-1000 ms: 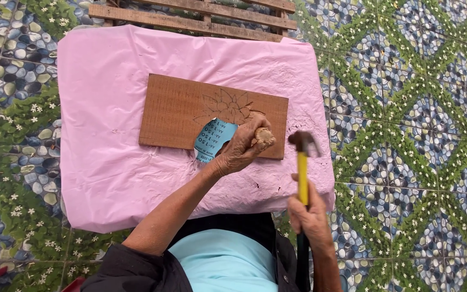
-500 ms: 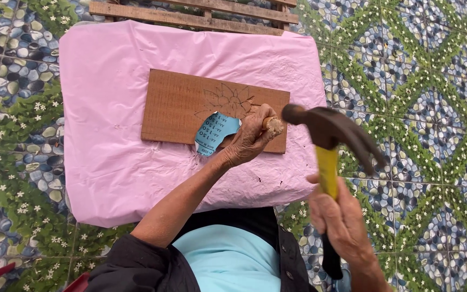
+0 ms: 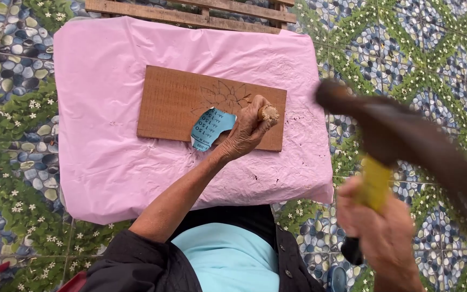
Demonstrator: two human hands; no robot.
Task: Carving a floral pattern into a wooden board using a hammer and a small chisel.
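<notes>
Chisel (image 3: 268, 113) in left hand (image 3: 244, 135), hammer (image 3: 401, 135) in right hand (image 3: 385, 232)

Single view only, head-worn camera, so no second view shares anything with it. It looks almost straight down over the person's own chest, facing forward and away from the body. The pink-covered bench (image 3: 109, 157) fills the upper middle of the frame at mid distance, with the wooden board (image 3: 174, 105) lying flat on it near the centre. The left hand (image 3: 247, 132) sits about centre frame. The right hand (image 3: 385, 238) and hammer (image 3: 401, 135) are very close to the lens at lower right, large and blurred. Patterned floor (image 3: 6, 108) shows on both sides; a wooden pallet (image 3: 190, 13) edges the top.
</notes>
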